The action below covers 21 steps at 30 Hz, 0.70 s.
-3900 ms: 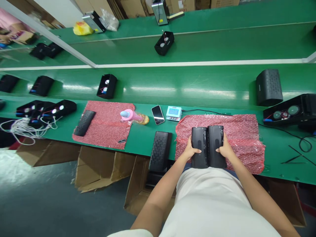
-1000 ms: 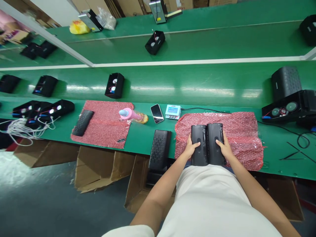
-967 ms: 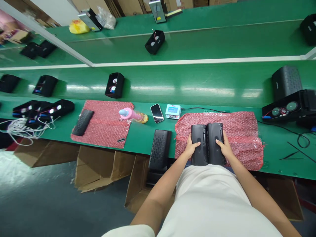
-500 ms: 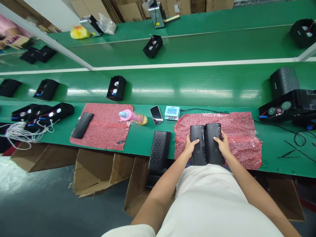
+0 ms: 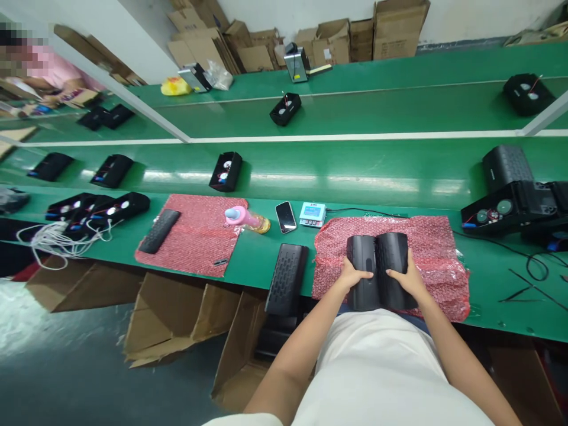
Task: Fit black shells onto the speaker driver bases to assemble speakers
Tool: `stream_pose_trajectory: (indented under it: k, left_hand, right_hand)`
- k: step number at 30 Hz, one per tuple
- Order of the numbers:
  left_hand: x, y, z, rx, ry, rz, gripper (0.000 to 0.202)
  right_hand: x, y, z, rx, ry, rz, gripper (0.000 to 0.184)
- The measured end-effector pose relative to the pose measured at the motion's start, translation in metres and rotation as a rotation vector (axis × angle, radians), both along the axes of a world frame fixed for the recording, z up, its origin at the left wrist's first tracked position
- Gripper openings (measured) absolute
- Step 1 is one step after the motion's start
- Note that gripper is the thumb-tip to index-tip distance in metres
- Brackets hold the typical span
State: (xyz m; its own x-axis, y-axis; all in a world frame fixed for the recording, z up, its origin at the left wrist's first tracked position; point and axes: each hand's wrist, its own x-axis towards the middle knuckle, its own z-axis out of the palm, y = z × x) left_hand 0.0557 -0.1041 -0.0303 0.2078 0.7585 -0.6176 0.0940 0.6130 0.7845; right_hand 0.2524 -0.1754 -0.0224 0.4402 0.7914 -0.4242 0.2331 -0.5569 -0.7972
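Note:
My left hand is closed around the outer side of a black speaker housing, its thumb lying across the top. My right hand grips a second black speaker housing in the same way. The two housings stand side by side, nearly touching, over red bubble wrap at the table's front edge. They tilt toward each other, and their undersides are hidden. Left of them, a black perforated speaker cover overhangs the edge.
A small white meter, a phone and a pink bottle stand behind the cover. Open speaker housings are stacked at right, near tweezers. White cables lie far left. Open cartons sit below. A co-worker sits back left.
The view has tipped upward, so the table's things appear lower. Both housings have turned in my hands, the right one leaning more, and both thumbs have shifted inward across them.

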Motion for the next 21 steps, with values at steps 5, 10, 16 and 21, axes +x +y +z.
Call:
stream_pose_trajectory:
  k: [5,10,16,21]
  left_hand:
    - [0.009,-0.006,0.009,-0.031,0.101,0.037,0.115]
    - [0.014,-0.004,0.033,0.139,0.242,0.022,0.108]
    - [0.023,0.076,0.091,0.686,0.519,-0.034,0.087]
    - [0.06,0.215,0.116,0.387,0.31,0.208,0.103]
  right_hand:
    - [0.036,-0.011,0.001,0.048,0.196,0.066,0.11]
    - [0.048,-0.013,0.011,0.079,0.284,0.014,0.082]
    - [0.087,0.037,0.049,0.305,-0.142,-0.234,0.115]
    - [0.145,0.146,0.06,0.445,0.045,-0.303,0.103]
